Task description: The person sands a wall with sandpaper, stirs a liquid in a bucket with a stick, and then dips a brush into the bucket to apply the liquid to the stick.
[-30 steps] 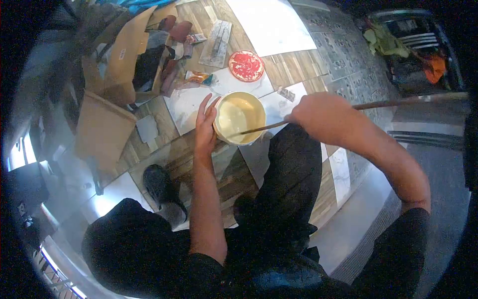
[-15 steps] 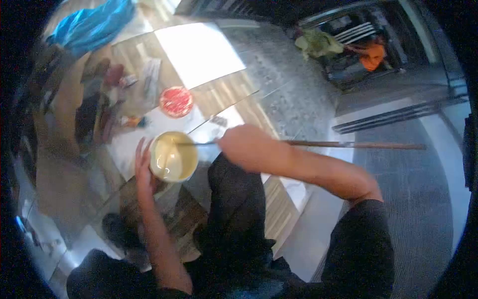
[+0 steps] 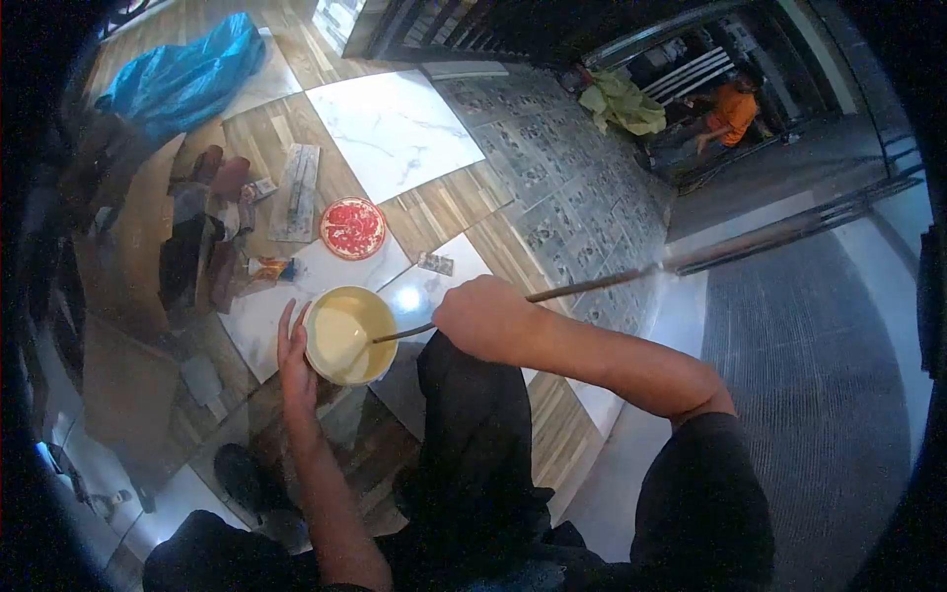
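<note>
A pale yellow bucket stands below my hands, with smooth cream-coloured liquid inside. My left hand holds its left side, thumb side against the wall and fingers stretched up along the rim. In a closed fist, my right hand grips a long, thin brown stick. The stick's lower end goes over the bucket's right rim into the liquid; its upper part reaches far out to the right. A round red lid smeared with pale residue lies just beyond the bucket.
Left of the lid lie a flat grey metal tool, reddish-brown pieces and a small packet. A small grey block is on a white tile. Blue plastic sheeting lies farther back. A person in orange sits in the doorway.
The stick has swung: its outer end is higher and its tip sits nearer the bucket's right side. My right hand has shifted slightly down and right. The view has sharpened.
</note>
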`<act>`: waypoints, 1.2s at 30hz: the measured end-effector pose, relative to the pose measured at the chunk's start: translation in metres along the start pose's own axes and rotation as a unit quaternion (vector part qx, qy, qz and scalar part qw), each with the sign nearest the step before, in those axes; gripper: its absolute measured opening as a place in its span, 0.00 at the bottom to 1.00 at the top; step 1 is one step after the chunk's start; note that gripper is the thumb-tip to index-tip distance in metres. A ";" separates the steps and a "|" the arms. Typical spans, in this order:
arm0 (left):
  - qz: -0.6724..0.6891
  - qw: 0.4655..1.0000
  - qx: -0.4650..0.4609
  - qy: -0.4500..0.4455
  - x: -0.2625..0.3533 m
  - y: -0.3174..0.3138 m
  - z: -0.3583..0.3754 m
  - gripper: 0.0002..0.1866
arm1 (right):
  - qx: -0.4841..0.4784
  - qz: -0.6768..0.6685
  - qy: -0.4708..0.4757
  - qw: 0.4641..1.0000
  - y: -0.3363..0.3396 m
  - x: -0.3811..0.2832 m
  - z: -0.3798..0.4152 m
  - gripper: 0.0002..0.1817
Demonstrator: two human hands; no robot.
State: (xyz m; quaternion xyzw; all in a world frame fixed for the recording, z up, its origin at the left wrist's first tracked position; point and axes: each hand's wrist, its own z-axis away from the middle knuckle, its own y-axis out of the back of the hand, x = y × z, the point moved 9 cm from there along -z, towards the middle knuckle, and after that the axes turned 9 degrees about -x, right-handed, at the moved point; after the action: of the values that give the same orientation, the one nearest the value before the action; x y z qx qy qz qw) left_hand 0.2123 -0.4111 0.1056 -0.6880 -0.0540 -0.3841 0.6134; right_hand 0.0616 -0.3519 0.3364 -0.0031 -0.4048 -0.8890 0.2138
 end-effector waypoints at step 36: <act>-0.839 0.449 -0.260 0.167 0.204 -0.231 0.034 0.28 | 0.393 -0.435 -0.205 0.784 -0.069 0.085 -0.182 0.13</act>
State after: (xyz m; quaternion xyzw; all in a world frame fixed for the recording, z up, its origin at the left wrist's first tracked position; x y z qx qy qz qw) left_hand 0.2442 -0.4062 0.4137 -0.3591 -0.3993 -0.8154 -0.2162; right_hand -0.0113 -0.4754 0.1793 0.0757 -0.7115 -0.6303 -0.3011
